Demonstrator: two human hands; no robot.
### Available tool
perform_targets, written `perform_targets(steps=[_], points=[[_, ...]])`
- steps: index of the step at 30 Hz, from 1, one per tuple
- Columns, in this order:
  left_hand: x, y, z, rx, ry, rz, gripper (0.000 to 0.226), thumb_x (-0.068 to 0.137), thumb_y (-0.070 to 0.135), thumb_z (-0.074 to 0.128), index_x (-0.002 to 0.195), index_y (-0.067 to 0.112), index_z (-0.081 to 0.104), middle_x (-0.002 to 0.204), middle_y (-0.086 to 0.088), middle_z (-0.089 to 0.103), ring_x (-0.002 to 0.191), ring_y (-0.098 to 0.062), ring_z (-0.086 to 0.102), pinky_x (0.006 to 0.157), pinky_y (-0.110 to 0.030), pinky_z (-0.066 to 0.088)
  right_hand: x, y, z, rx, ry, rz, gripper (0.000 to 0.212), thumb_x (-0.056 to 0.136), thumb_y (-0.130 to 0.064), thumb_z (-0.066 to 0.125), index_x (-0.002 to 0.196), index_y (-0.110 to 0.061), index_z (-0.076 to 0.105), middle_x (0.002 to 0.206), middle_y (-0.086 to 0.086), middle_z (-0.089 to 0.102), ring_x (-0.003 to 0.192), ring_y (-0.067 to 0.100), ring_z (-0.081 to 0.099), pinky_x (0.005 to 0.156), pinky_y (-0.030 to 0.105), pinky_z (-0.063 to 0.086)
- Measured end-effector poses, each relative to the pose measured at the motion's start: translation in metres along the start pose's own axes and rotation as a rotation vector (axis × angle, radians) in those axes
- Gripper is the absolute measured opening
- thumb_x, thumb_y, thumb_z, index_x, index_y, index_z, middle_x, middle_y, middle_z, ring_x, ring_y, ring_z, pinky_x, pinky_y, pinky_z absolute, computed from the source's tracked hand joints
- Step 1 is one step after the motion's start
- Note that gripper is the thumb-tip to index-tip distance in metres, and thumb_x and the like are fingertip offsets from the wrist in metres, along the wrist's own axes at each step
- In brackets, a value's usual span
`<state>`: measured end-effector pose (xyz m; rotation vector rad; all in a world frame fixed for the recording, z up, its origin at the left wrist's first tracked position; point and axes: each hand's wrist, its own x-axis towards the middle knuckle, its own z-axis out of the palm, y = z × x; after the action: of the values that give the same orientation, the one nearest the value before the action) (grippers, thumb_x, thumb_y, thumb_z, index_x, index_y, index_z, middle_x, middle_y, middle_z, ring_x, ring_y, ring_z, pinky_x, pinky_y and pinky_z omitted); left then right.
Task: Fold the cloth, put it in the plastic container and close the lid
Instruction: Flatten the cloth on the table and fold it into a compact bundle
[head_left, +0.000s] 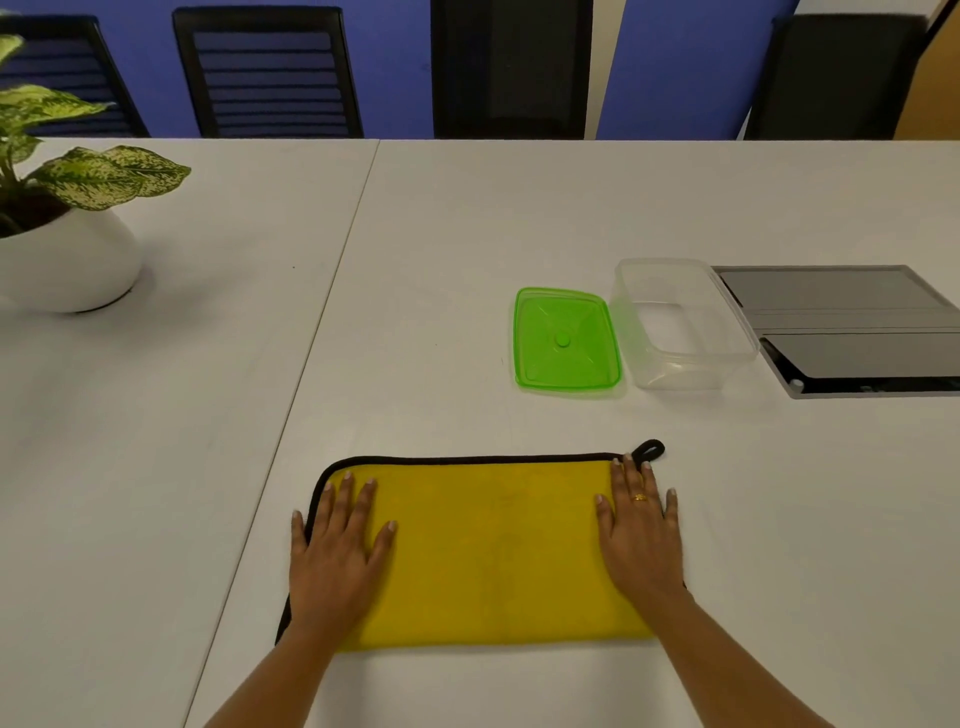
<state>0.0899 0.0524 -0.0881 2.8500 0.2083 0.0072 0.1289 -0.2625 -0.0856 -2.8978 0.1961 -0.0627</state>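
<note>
A yellow cloth (488, 551) with a black border and a black hanging loop lies flat on the white table near me, in a wide rectangle. My left hand (337, 551) rests palm down on its left end, fingers spread. My right hand (641, 535), with a ring on one finger, lies flat on its right end near the loop. Beyond the cloth to the right, the clear plastic container (737, 332) stands open with nothing in it. Its green lid (566, 338) lies flat on the table just to its left.
A potted plant in a white round pot (67, 260) stands at the far left. A grey flat panel (852, 327) lies set in the table right of the container. Black chairs (270, 73) line the far edge. A seam (332, 322) runs between two tabletops.
</note>
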Motion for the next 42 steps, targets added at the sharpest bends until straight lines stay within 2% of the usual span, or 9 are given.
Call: perform_targets(steps=[3,7,11,14,17,24,30,37,42], points=[[-0.004,0.018,-0.001,0.017,0.015,-0.026,0.088,0.079,0.069,-0.017,0.143,0.018,0.013,0.154,-0.002,0.020,0.142,-0.018,0.015,0.113,-0.029,-0.018,-0.012,-0.024,-0.003,-0.030,0.047,0.012,0.079,0.093,-0.047,-0.010,0.134,-0.007,0.045,0.142,0.011,0.047,0.132,0.028,0.042,0.113,0.046,0.020],[-0.022,0.076,0.010,-0.064,-0.045,0.060,0.068,0.098,0.042,0.000,0.129,0.011,0.053,0.130,-0.010,0.060,0.128,-0.027,0.048,0.110,-0.034,0.009,-0.047,-0.087,0.005,0.142,0.026,-0.092,0.062,0.098,-0.038,0.004,0.127,-0.011,0.052,0.133,0.008,0.057,0.129,0.020,0.037,0.110,0.030,0.003],[-0.042,0.098,0.028,-0.061,-0.046,0.111,0.059,0.098,0.040,0.001,0.132,0.016,0.043,0.138,-0.003,0.051,0.145,-0.013,-0.001,0.113,-0.030,-0.002,-0.070,-0.111,0.017,0.106,-0.084,-0.167,0.049,0.086,-0.031,0.031,0.124,-0.013,0.056,0.130,0.006,0.059,0.126,0.017,0.032,0.109,0.030,0.002],[-0.048,0.089,0.035,0.000,0.041,0.108,0.054,0.098,0.041,0.001,0.135,0.020,0.034,0.139,-0.004,0.051,0.143,-0.006,-0.019,0.113,-0.032,0.000,-0.078,-0.104,0.022,0.047,-0.101,-0.189,0.049,0.092,-0.031,0.024,0.124,-0.016,0.058,0.131,0.004,0.059,0.127,0.015,0.031,0.109,0.032,0.002],[-0.048,0.086,0.036,0.008,0.040,0.089,0.054,0.097,0.045,0.002,0.137,0.024,0.032,0.142,-0.001,0.048,0.143,-0.005,-0.020,0.113,-0.033,-0.001,-0.078,-0.100,0.021,0.031,-0.135,-0.180,0.063,0.096,-0.037,0.002,0.128,-0.018,0.053,0.134,0.002,0.056,0.129,0.014,0.030,0.110,0.033,0.002],[-0.052,0.048,0.024,0.034,0.001,0.066,0.060,0.094,0.054,0.003,0.142,0.028,0.028,0.146,0.000,0.043,0.137,-0.016,0.019,0.112,-0.032,-0.007,-0.073,-0.055,0.015,0.025,-0.082,-0.131,0.056,0.096,-0.046,0.005,0.140,-0.025,0.034,0.143,-0.002,0.046,0.135,0.013,0.024,0.111,0.031,-0.002],[-0.059,0.008,0.018,0.002,0.049,-0.006,0.069,0.088,0.065,-0.004,0.144,0.032,0.019,0.154,0.001,0.025,0.143,-0.018,0.016,0.115,-0.038,-0.001,-0.070,-0.008,0.005,0.016,-0.048,-0.021,0.062,0.094,-0.052,0.001,0.141,-0.026,0.031,0.147,0.003,0.040,0.136,0.023,0.035,0.110,0.044,0.027],[-0.071,-0.012,0.006,0.013,0.036,-0.082,0.087,0.077,0.073,-0.014,0.146,0.028,0.014,0.157,0.001,0.017,0.143,-0.018,0.009,0.113,-0.055,0.009,-0.072,0.003,-0.009,0.091,-0.063,0.113,0.085,0.085,-0.064,-0.010,0.140,-0.021,0.037,0.148,0.020,0.032,0.135,0.038,0.033,0.105,0.052,0.033],[-0.069,-0.008,0.000,0.034,-0.042,-0.093,0.085,0.084,0.067,-0.009,0.144,0.019,0.027,0.152,-0.008,0.031,0.140,-0.028,0.026,0.108,-0.060,0.015,-0.068,-0.003,-0.029,0.103,-0.092,0.279,0.059,0.093,-0.045,0.041,0.141,-0.011,0.032,0.145,0.017,0.037,0.129,0.033,0.036,0.103,0.044,0.036]])
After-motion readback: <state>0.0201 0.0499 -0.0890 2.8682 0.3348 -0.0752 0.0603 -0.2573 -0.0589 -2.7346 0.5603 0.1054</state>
